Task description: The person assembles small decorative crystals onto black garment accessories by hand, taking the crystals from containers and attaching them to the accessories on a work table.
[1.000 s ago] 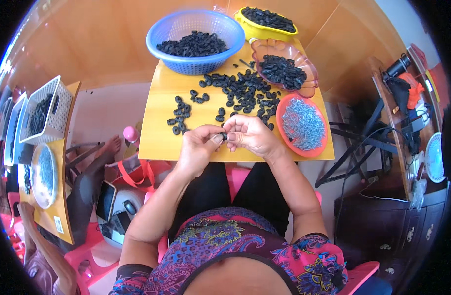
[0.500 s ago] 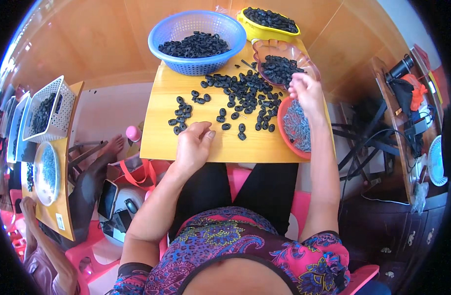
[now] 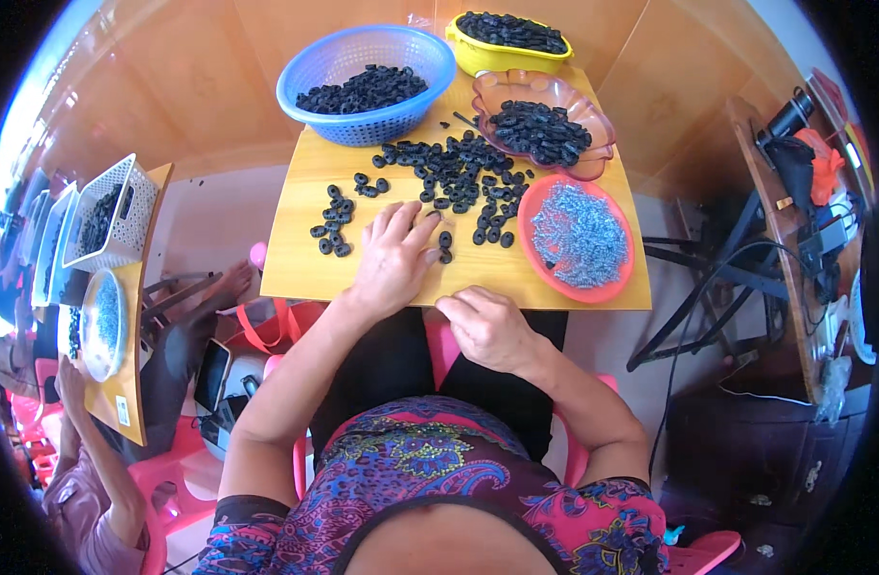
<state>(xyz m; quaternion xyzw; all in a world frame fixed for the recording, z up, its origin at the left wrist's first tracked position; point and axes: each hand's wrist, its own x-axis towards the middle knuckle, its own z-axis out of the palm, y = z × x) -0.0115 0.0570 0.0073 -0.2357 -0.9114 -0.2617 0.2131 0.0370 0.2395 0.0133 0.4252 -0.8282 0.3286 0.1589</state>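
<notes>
On the wooden table [image 3: 305, 273] lie many loose black oval pieces with holes [image 3: 449, 172], in a wide scatter and a short cluster at the left. My left hand [image 3: 393, 257] is over the table's near half with its fingers stretched out and apart; the index fingertip touches a black oval piece. Close to the front edge, my right hand [image 3: 485, 328] is closed, thumb and fingers pressed together. Whatever they hold is hidden or too small to name. A red plate [image 3: 620, 278] of small silvery, spring-like pieces [image 3: 580, 235] stands right of my right hand.
At the back stand a blue colander [image 3: 358, 129], a yellow basket [image 3: 507, 65] and a clear brownish scalloped dish [image 3: 593, 158], each with black pieces. To the left, another person's arm [image 3: 104, 450] is by a second table with a white basket [image 3: 133, 220]. A cluttered shelf [image 3: 775, 220] is at right.
My right hand has come from above the red plate down to the table's front edge. My left hand has moved slightly right, its fingers reaching out to a black piece. The view has shifted a little.
</notes>
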